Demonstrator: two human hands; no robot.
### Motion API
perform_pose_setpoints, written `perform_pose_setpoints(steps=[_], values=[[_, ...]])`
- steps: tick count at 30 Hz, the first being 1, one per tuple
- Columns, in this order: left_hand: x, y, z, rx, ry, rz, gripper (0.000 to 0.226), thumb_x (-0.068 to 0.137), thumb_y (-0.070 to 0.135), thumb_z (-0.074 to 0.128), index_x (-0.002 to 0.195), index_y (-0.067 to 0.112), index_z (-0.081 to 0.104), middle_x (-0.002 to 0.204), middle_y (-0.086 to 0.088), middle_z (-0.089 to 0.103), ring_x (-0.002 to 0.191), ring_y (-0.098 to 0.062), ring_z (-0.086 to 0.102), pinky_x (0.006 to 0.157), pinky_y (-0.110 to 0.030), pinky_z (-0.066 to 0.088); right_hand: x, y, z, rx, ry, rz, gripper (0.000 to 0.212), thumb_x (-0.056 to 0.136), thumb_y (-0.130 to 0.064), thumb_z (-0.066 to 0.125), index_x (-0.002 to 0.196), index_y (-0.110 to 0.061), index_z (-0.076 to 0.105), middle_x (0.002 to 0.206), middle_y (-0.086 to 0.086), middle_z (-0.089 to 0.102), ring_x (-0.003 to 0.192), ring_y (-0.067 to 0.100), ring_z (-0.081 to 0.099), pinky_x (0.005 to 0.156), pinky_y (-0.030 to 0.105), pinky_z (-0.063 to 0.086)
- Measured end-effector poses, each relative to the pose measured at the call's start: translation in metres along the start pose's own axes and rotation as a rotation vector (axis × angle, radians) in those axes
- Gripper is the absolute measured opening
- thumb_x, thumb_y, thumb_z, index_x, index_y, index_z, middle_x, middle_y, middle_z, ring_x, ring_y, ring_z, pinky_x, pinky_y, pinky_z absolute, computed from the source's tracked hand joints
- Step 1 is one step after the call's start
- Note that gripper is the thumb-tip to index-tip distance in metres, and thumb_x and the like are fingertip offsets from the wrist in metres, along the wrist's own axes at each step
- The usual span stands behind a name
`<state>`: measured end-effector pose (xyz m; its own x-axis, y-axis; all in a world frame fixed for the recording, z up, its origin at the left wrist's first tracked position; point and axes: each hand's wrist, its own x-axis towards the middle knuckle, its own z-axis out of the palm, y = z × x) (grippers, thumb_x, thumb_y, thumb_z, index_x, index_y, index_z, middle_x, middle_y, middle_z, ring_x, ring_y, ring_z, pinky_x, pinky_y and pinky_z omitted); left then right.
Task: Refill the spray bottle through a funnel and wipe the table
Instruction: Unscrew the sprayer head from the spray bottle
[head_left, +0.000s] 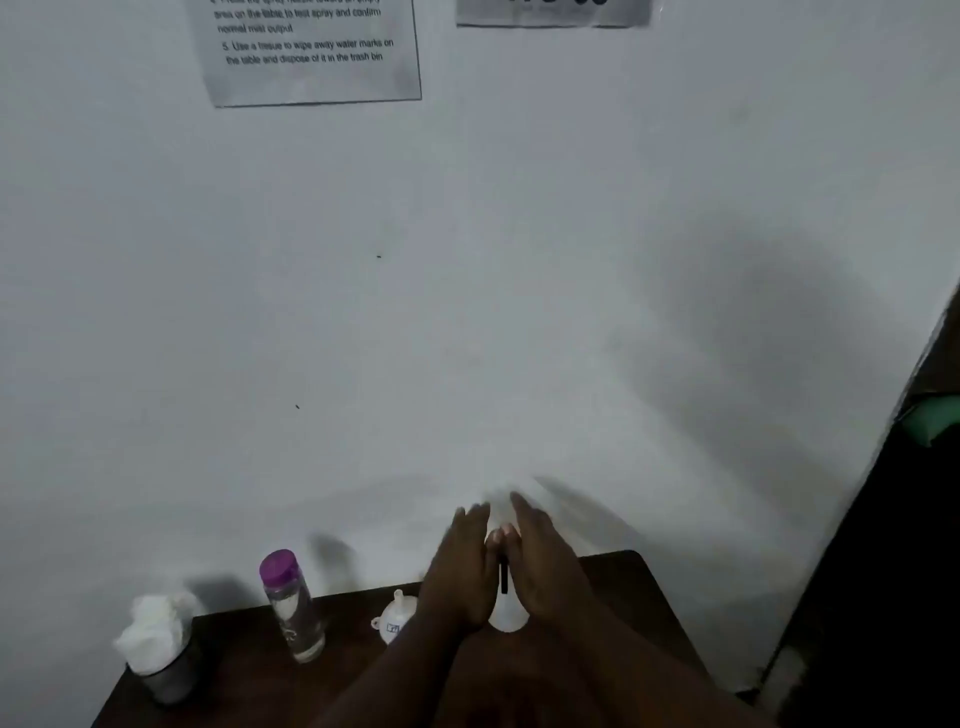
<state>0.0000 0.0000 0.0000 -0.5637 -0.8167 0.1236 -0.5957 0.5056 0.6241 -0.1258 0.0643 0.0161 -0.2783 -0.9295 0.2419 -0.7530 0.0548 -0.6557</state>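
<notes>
Currently the bottle stands upright on the table, long axis vertical, near the far edge. Left hand and right hand press its sides, fingers straight. They hide the nozzle's direction.

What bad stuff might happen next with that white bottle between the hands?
1. The spray bottle sits between the left hand and right hand, whose fingers look straight, not wrapped round it; it may slip or tip.
2. The funnel lies on the table beside it, not in it; pouring without it would likely spill.
3. The purple-capped bottle stands close to the left hand and might get knocked.
</notes>
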Motion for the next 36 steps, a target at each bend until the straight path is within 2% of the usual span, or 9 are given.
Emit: perform_pose_setpoints(steps=[3,5,8,13,17,22,28,32,36], values=[[0.002,-0.011,0.017,-0.144,-0.058,-0.086,0.057,0.113,0.045,0.028,0.165,0.023,0.022,0.170,0.002,0.030,0.157,-0.014,0.027,0.121,-0.023,0.025,0.003,0.015,0.013,0.031,-0.041,0.064,0.050,0.108,-0.025,0.037,0.155,-0.012,0.029,0.148,0.007,0.045,0.130,0.018,0.051,0.104,0.023,0.039],[0.003,-0.015,0.027,-0.193,-0.082,-0.086,0.052,0.113,0.040,0.034,0.163,0.025,0.028,0.162,0.005,0.043,0.139,0.005,0.046,0.106,-0.006,0.029,0.004,0.024,0.020,0.030,-0.075,0.108,0.045,0.107,-0.020,0.040,0.151,-0.012,0.036,0.145,0.007,0.046,0.126,0.019,0.052,0.101,0.024,0.040],[0.003,-0.020,0.035,-0.304,-0.064,-0.058,0.038,0.113,0.022,0.040,0.139,0.050,0.043,0.129,0.032,0.062,0.109,0.031,0.049,0.098,-0.007,0.041,0.006,0.030,0.026,0.042,-0.085,0.110,0.038,0.103,-0.010,0.043,0.141,-0.007,0.047,0.136,0.008,0.053,0.122,0.022,0.056,0.099,0.028,0.043],[0.007,-0.023,0.044,-0.389,-0.086,-0.045,0.059,0.109,0.001,0.040,0.128,0.057,0.043,0.107,0.061,0.054,0.102,0.033,0.053,0.090,0.002,0.041,0.010,0.038,0.036,0.060,-0.110,0.128,0.042,0.103,-0.006,0.043,0.145,-0.009,0.048,0.136,0.008,0.056,0.124,0.018,0.054,0.103,0.026,0.042],[0.003,-0.026,0.051,-0.440,-0.085,-0.080,0.065,0.104,-0.010,0.039,0.137,0.045,0.049,0.115,0.049,0.061,0.109,0.027,0.055,0.098,-0.007,0.044,0.010,0.042,0.042,0.070,-0.107,0.148,0.035,0.101,-0.003,0.047,0.134,-0.010,0.058,0.124,0.008,0.064,0.116,0.019,0.060,0.099,0.031,0.047],[-0.004,-0.021,0.058,-0.575,-0.033,-0.202,0.049,0.105,-0.007,0.045,0.149,0.013,0.054,0.142,-0.003,0.065,0.130,-0.011,0.060,0.116,-0.038,0.047,0.002,0.043,0.045,0.084,-0.048,0.184,0.028,0.096,-0.010,0.056,0.120,-0.020,0.065,0.113,-0.004,0.069,0.105,0.012,0.063,0.085,0.020,0.047],[-0.036,-0.010,0.061,-0.650,0.019,-0.246,0.054,0.101,-0.011,0.045,0.148,0.014,0.056,0.142,-0.001,0.064,0.133,-0.011,0.059,0.117,-0.038,0.046,-0.020,0.043,0.042,0.041,0.002,0.110,0.018,0.088,-0.016,0.066,0.102,-0.027,0.067,0.097,-0.015,0.069,0.091,0.001,0.063,0.075,0.021,0.048],[-0.069,-0.005,0.060,-0.692,0.062,-0.263,0.060,0.097,-0.019,0.041,0.146,0.011,0.057,0.142,0.001,0.064,0.130,-0.004,0.059,0.103,-0.011,0.048,-0.039,0.039,0.043,0.004,0.020,0.037,0.013,0.087,-0.018,0.066,0.091,-0.030,0.066,0.086,-0.021,0.064,0.081,-0.003,0.061,0.072,0.020,0.049],[-0.103,-0.012,0.058,-0.669,0.089,-0.228,0.059,0.096,-0.022,0.041,0.146,0.006,0.055,0.145,-0.004,0.061,0.137,-0.015,0.057,0.118,-0.033,0.045,-0.061,0.034,0.044,0.010,0.006,-0.016,0.016,0.086,-0.015,0.065,0.092,-0.029,0.067,0.087,-0.017,0.066,0.082,-0.002,0.062,0.074,0.023,0.051]])
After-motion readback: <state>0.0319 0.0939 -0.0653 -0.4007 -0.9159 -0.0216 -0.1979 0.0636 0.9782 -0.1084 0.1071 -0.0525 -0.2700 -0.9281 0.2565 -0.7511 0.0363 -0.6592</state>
